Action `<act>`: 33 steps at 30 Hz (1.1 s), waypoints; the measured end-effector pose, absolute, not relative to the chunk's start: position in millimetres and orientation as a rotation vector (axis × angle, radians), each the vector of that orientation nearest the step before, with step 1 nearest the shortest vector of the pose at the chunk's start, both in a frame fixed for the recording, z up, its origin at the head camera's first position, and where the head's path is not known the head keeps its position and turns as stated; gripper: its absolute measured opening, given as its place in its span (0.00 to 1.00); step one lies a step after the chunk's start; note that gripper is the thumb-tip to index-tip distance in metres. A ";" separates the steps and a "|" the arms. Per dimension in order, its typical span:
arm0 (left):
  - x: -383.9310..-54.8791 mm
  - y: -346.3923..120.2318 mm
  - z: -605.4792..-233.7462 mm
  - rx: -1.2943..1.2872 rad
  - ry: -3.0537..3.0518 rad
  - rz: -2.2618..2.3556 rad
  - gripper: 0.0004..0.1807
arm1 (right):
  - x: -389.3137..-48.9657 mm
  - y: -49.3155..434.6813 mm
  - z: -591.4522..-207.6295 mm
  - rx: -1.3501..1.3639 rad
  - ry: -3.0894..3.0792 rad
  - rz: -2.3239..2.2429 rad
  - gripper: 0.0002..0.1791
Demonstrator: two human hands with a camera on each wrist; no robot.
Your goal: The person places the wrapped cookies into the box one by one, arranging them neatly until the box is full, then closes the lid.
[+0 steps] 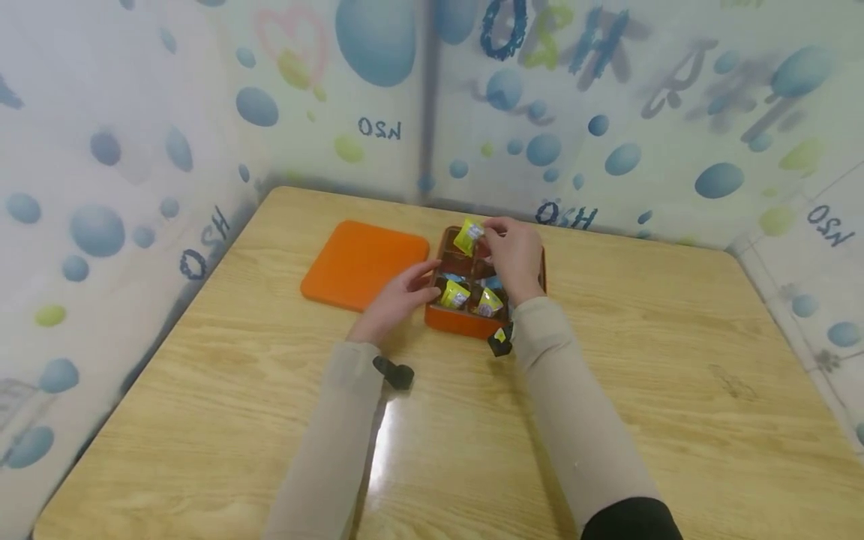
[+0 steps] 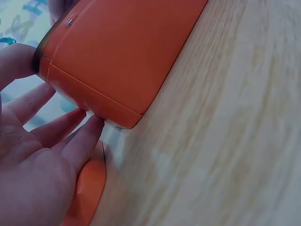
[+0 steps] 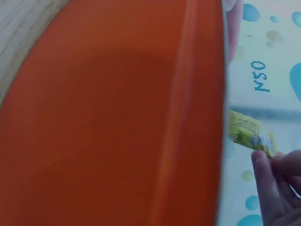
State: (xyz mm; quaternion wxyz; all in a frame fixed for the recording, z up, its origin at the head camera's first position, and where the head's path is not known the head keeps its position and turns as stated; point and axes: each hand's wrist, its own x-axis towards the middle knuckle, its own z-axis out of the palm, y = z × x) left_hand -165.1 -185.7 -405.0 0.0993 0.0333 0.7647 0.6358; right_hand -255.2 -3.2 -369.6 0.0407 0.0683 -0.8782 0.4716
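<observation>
An orange box (image 1: 466, 324) with dark inner compartments stands on the table. My right hand (image 1: 516, 255) pinches a small yellow wrapped candy (image 1: 466, 237) by one end, above the box's far left compartment. The right wrist view shows that yellow wrapped candy (image 3: 254, 132) too, past the box's orange side (image 3: 108, 117). With extended fingers my left hand (image 1: 398, 300) touches the box's left side; in the left wrist view its thumb lies at the rim and its fingertips (image 2: 96, 123) meet the wall. Two more yellow candies (image 1: 455, 295) (image 1: 489, 301) lie in the near compartments, among blue ones partly hidden.
An orange lid (image 1: 364, 264) lies flat on the wooden table (image 1: 236, 390), just left of the box. Behind the table hangs a pale wall covering (image 1: 432, 150) with blue and green spots. Each wrist carries a small black device (image 1: 398, 374).
</observation>
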 end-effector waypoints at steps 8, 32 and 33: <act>-164.1 -186.3 -403.8 0.114 2.265 1.891 0.28 | -263.1 -5.8 -365.7 0.257 -2.757 1.325 0.13; -177.9 -190.1 -433.8 0.103 2.306 1.883 0.27 | -275.0 -11.0 -366.3 0.458 -2.956 0.903 0.11; -177.7 -190.3 -433.5 0.101 2.307 1.884 0.26 | -275.3 -11.3 -366.5 0.470 -2.962 0.898 0.11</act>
